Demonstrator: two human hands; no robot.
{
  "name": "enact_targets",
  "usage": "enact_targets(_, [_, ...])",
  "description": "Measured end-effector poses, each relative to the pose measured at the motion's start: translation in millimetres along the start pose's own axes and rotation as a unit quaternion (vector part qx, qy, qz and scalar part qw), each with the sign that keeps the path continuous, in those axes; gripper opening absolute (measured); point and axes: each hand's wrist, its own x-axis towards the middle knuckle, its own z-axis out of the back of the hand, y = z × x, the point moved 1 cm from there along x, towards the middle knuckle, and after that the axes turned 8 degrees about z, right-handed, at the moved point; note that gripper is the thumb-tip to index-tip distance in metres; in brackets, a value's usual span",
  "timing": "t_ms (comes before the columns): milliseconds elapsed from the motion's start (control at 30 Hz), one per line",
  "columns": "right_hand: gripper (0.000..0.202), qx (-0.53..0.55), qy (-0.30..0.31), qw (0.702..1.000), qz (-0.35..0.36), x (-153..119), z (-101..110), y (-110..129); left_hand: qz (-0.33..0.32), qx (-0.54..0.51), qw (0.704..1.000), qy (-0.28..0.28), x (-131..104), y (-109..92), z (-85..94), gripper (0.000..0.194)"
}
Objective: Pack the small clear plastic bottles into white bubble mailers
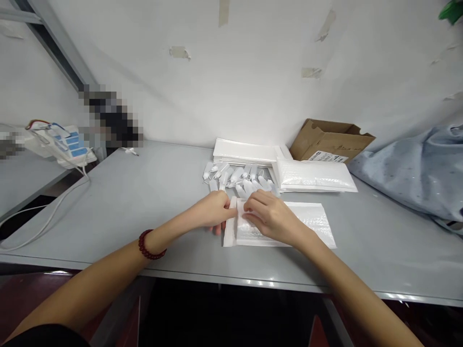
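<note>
A white bubble mailer (311, 224) lies flat on the grey table, its flap end to the left. My left hand (215, 210) grips that flap end, thumb on top and fingers underneath. Over the mailer's left part is my right hand (269, 214), its fingers bent and drawn together near the flap's fold. Whether anything is pinched in the right fingers is hidden. Just beyond both hands sits a loose pile of small translucent white plastic bottles (237, 174).
Behind the bottles lies a stack of white mailers (246, 150), with more puffy mailers (316, 176) to its right. An open cardboard box (325, 140) leans by the wall. A light blue cloth bag (415, 168) is at right; a power strip (74, 144) with cables is at left.
</note>
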Motion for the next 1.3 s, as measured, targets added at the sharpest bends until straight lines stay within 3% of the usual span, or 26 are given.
enact_targets(100, [0.005,0.046,0.08,0.996,-0.011,-3.0,0.2,0.4,0.02,0.011,0.999,0.032,4.3,3.5,4.0,0.023])
enact_targets(200, [0.008,0.055,0.097,0.994,-0.015,-3.9,-3.7,-0.1,0.031,0.002,0.999,0.04,7.5,5.5,4.6,0.023])
enact_targets(500, [0.024,-0.119,0.06,0.991,-0.003,-1.7,-28.3,7.8,0.02,-0.076,0.994,0.079,11.3,10.4,0.7,0.028])
enact_targets(700, [0.02,-0.029,0.01,0.999,-0.013,-1.8,-25.9,8.6,0.02,-0.078,0.994,0.081,9.7,8.3,-0.1,0.03])
enact_targets(1033, [0.024,0.02,0.034,0.997,-0.065,-4.3,-28.0,0.4,0.002,-0.127,0.986,0.108,2.4,-1.6,-5.4,0.024])
enact_targets(1300, [0.034,0.103,-0.06,0.986,-0.116,-5.5,-25.3,-2.0,-0.039,-0.079,0.992,0.087,3.3,2.8,-13.7,0.004])
